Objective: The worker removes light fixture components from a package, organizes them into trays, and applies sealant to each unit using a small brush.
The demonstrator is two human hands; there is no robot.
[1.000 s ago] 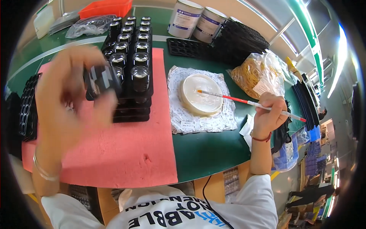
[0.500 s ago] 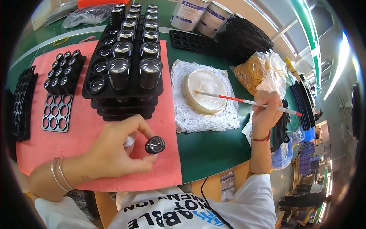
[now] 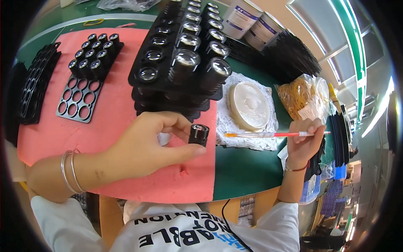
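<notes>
A small black lens barrel (image 3: 199,135) is pinched between the thumb and fingers of my left hand (image 3: 147,140), above the pink mat's right part. Its side faces up towards me. Something white shows partly behind those fingers. My right hand (image 3: 304,136) grips a thin paintbrush (image 3: 268,135) with a red and clear handle. The orange bristles point left, a short gap from the barrel. Just beyond the brush, a round shallow dish (image 3: 233,110) of whitish, glossy substance rests on a wrapped, printed white pad (image 3: 268,140).
Stacked black trays (image 3: 140,86) hold several glass-topped barrels beyond my left hand. A smaller tray (image 3: 79,97) with short barrels lies on the pink mat (image 3: 126,168). Tray stacks (image 3: 40,84), metal cans (image 3: 241,19) and a bag of rubber bands (image 3: 304,96) stand around.
The brush has left the dish and swung towards me, its tip now near the barrel. The barrel has turned from end-on to side-on. The whole view has shifted, moving things rightward.
</notes>
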